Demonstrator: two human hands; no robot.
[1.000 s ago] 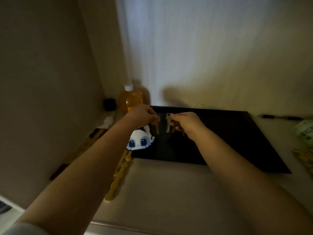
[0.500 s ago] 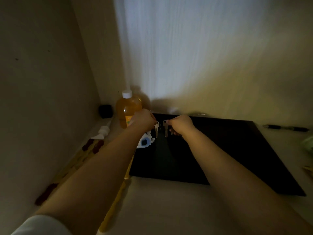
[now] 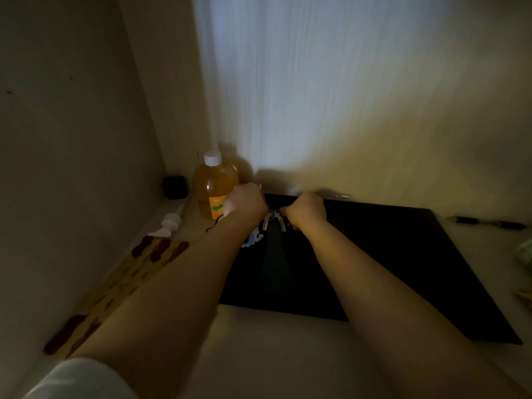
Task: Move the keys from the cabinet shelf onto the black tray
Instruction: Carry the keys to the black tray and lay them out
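A black tray [image 3: 403,263] lies flat on the dim cabinet shelf. Over its far left part both my hands hold small silver keys [image 3: 273,220] between them, the blades hanging down just above the tray. My left hand [image 3: 246,201] pinches the left key. My right hand [image 3: 306,210] pinches the right key. A white and blue pixel-style charm [image 3: 254,240] shows below my left wrist, partly hidden by the arm. Whether the keys touch the tray I cannot tell.
An orange bottle [image 3: 214,188] with a white cap stands in the back left corner beside a small black box [image 3: 174,187]. A white pump nozzle [image 3: 169,223] and a yellow strip with dark red marks [image 3: 129,277] lie along the left wall. A pen [image 3: 486,223] lies far right.
Both hands have moved further back over the tray with the keys and closer together. The view has shifted forward and the keys hang lower.
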